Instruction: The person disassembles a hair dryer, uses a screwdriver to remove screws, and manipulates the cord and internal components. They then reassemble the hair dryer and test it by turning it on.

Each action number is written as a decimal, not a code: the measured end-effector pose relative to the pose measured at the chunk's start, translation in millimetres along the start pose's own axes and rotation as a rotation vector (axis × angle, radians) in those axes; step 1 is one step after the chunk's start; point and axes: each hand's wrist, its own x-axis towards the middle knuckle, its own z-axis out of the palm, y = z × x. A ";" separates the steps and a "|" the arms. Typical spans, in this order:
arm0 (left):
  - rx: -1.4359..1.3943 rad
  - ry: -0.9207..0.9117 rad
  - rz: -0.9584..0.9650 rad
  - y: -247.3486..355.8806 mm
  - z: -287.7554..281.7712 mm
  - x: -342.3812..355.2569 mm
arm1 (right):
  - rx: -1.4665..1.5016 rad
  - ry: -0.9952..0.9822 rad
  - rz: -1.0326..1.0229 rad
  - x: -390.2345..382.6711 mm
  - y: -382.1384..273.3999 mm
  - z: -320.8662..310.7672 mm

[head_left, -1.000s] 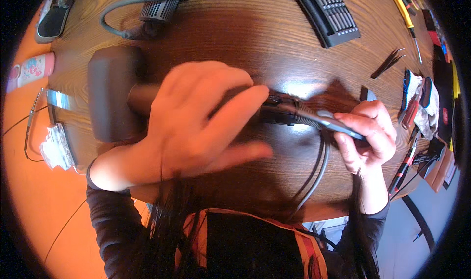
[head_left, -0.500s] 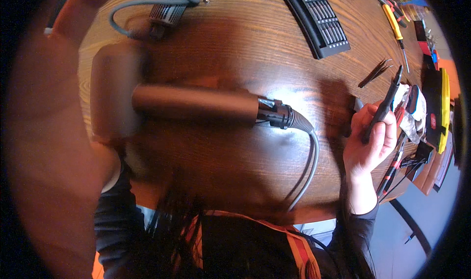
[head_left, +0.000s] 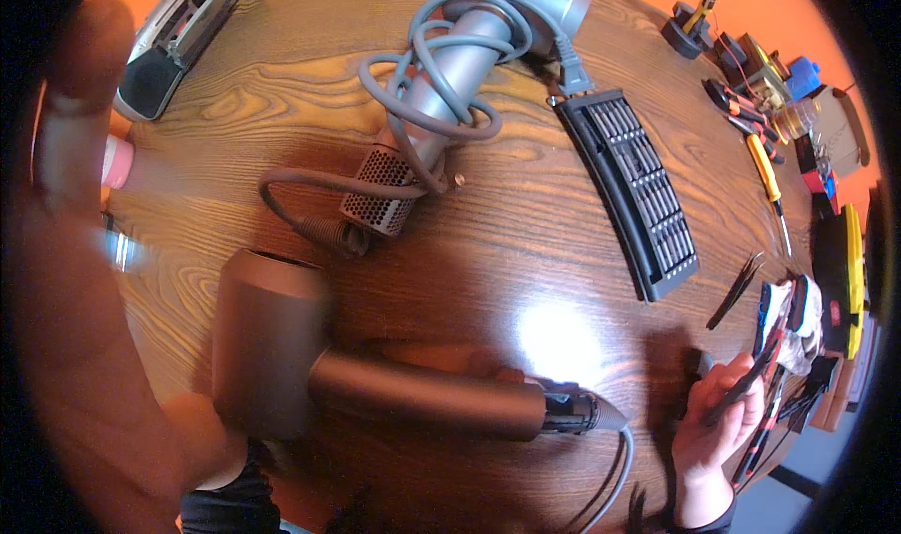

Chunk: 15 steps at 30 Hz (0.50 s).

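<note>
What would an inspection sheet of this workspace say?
Surface: wooden table, glare patch.
Job's things: brown hair dryer, black part showing at its handle's end.
Clutter: grey hair dryer, bit case, tweezers, yellow screwdriver.
Hands: left hand blurred, close to the camera; right hand holds a dark slim tool.
Cables: grey cord from the brown dryer; another wound round the grey one.
Surroundings: orange background.

Bronze-brown hair dryer point(head_left: 427, 393), silver-grey second dryer point(head_left: 452, 76), brown wood-grained table point(head_left: 282, 112), yellow screwdriver handle point(head_left: 763, 166)
</note>
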 end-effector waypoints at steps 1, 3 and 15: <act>0.004 -0.011 -0.020 -6.0 -2.7 1.8 | -0.010 0.030 0.011 3.1 -6.4 4.7; 0.010 -0.026 -0.045 -8.6 -4.4 2.9 | 0.281 -0.021 0.213 14.6 -32.3 7.3; -0.300 -0.438 0.324 117.6 15.1 -43.9 | 0.374 0.008 -0.119 61.1 -43.8 23.6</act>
